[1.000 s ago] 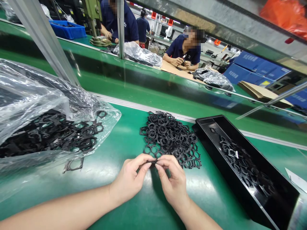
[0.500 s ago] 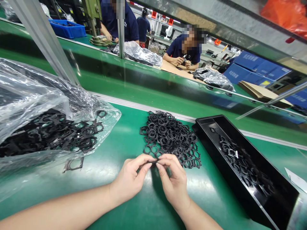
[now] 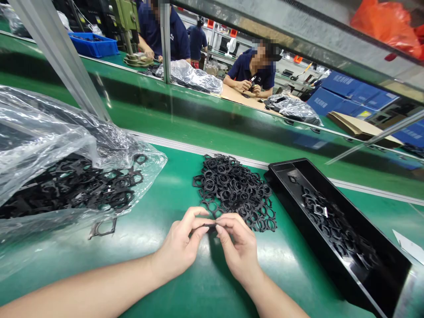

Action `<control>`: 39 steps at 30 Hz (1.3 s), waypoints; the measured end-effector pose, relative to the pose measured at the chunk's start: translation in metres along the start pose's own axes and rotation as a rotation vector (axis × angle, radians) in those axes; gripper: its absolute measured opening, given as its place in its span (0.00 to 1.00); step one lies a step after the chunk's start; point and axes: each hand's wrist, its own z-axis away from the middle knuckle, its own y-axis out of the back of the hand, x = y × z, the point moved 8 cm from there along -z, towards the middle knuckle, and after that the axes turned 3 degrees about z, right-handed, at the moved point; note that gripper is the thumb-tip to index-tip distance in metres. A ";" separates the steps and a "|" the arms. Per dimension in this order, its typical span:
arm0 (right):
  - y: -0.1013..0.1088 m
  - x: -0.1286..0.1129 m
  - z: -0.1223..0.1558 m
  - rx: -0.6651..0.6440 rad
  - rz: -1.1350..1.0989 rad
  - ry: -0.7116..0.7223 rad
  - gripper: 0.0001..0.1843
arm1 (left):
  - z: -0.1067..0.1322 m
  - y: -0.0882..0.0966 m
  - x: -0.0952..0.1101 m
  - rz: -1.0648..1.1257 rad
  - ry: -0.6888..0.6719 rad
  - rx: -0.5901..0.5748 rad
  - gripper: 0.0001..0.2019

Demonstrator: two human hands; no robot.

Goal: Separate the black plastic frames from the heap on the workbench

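Note:
My left hand [image 3: 180, 247] and my right hand [image 3: 238, 249] meet fingertip to fingertip over the green mat, both pinched on one small black plastic part [image 3: 210, 225] held edge-on between them. Just beyond my fingers lies a loose pile of black ring-shaped parts [image 3: 233, 190]. To the right stands a long black tray [image 3: 371, 274] with several similar parts inside. On the left a clear plastic bag [image 3: 49, 145] spills more black parts, and one flat frame piece [image 3: 102, 227] lies in front of it.
A green conveyor belt [image 3: 205, 119] runs across behind the mat, with a slanted metal post [image 3: 62, 57] at the left. Beyond it other people in dark blue shirts work at a bench with bags, blue boxes [image 3: 347, 92] and a blue crate [image 3: 92, 44].
My hands stay together on the small part with only slight finger shifts. The view has tipped a little.

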 end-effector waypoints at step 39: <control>0.004 -0.005 0.000 0.038 0.058 0.036 0.12 | -0.009 0.008 -0.009 0.087 0.022 0.088 0.09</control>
